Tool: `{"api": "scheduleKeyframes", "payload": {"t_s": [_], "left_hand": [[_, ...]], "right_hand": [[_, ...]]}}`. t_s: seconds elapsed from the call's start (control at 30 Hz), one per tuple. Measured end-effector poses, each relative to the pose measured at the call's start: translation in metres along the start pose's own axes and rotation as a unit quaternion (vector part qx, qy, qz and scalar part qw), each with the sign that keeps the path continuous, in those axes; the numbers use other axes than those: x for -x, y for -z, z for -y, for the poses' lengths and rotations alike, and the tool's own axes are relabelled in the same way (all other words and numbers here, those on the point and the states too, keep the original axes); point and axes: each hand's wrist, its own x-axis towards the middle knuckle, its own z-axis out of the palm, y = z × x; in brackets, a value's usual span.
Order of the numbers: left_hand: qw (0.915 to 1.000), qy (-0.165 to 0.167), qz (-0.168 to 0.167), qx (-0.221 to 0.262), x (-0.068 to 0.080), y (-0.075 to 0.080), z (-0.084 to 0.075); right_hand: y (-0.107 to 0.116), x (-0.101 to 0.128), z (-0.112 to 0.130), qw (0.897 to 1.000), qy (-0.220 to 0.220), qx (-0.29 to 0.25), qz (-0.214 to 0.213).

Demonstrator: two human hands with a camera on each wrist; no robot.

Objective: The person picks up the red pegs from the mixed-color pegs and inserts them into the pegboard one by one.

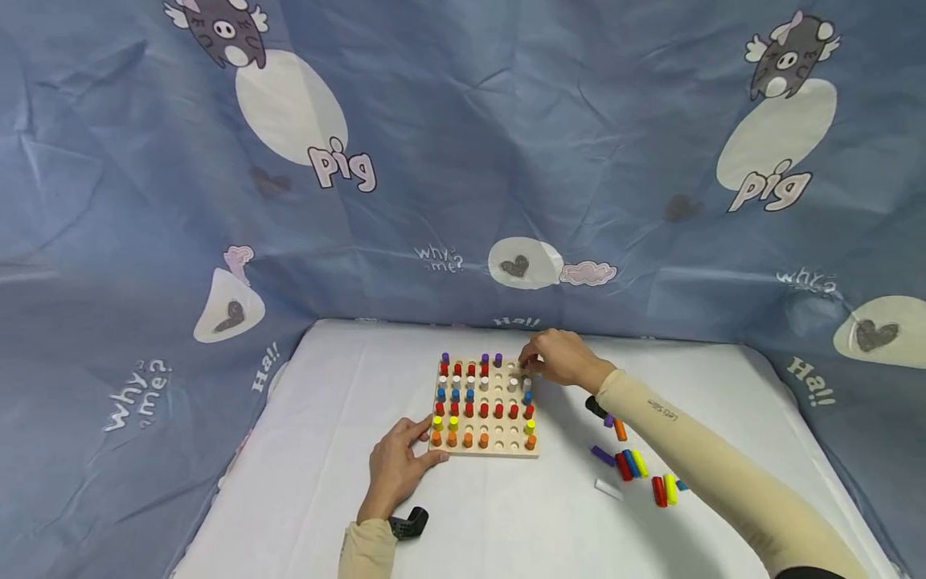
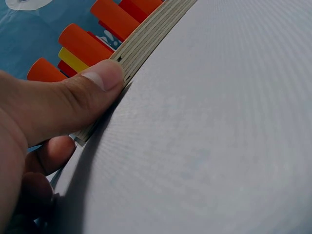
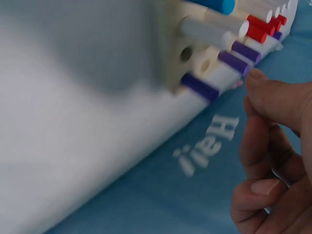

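Note:
A wooden pegboard [image 1: 499, 455] lies on the table, with rows of coloured round pegs standing in its holes. My left hand [image 1: 400, 460] holds the board's front left corner, thumb along the front edge. In the left wrist view the thumb [image 2: 97, 85] presses the layered wooden edge, beside orange pegs [image 2: 85, 43]. Over the back right corner is my right hand [image 1: 557, 355], fingers loosely bent. The right wrist view shows a purple peg [image 3: 200, 87] standing in the corner hole, and the fingertips [image 3: 256, 75] apart from it with nothing visible between them.
Loose pegs lie right of the board under the right forearm: a white peg [image 1: 608, 489], a purple peg [image 1: 604, 455], an orange peg [image 1: 620, 429], and red [image 1: 660, 491], blue and yellow ones [image 1: 670, 489]. A blue printed cloth [image 1: 448, 201] hangs around the white table [image 1: 535, 531].

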Motion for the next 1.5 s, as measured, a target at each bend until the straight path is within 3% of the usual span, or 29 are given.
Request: {"api": "scheduleKeyframes", "payload": {"t_s": [0.2, 0.47, 0.6, 0.77, 0.97, 1.1, 1.27, 1.5], "left_hand": [[1.0000, -0.006, -0.007, 0.001, -0.002, 0.003, 0.002], [1.0000, -0.004, -0.009, 0.003, -0.006, 0.006, 0.003], [1.0000, 0.005, -0.005, 0.003, -0.005, 0.004, 0.002], [0.9998, -0.006, -0.017, 0.006, -0.004, 0.002, 0.003], [0.9998, -0.007, -0.020, 0.002, -0.002, 0.003, 0.004], [0.9998, -0.007, -0.018, -0.001, -0.002, 0.003, 0.004], [1.0000, 0.009, 0.000, 0.000, -0.001, 0.001, 0.002], [0.9999, 0.011, 0.008, -0.007, -0.002, 0.000, 0.000]], "right_hand": [[0.019, 0.035, -0.015, 0.999, -0.001, 0.031, -0.008], [0.021, 0.094, -0.027, 0.999, -0.015, 0.044, 0.003], [0.025, 0.125, -0.035, 0.998, -0.044, 0.043, 0.029], [0.030, 0.161, -0.048, 0.993, -0.097, 0.033, 0.058], [0.024, 0.198, -0.055, 0.986, -0.148, 0.012, 0.081], [0.015, 0.214, -0.057, 0.984, -0.162, 0.005, 0.070], [0.003, 0.229, -0.058, 0.979, -0.192, 0.033, 0.052], [-0.004, 0.239, -0.056, 0.978, -0.201, 0.040, 0.030]]}}
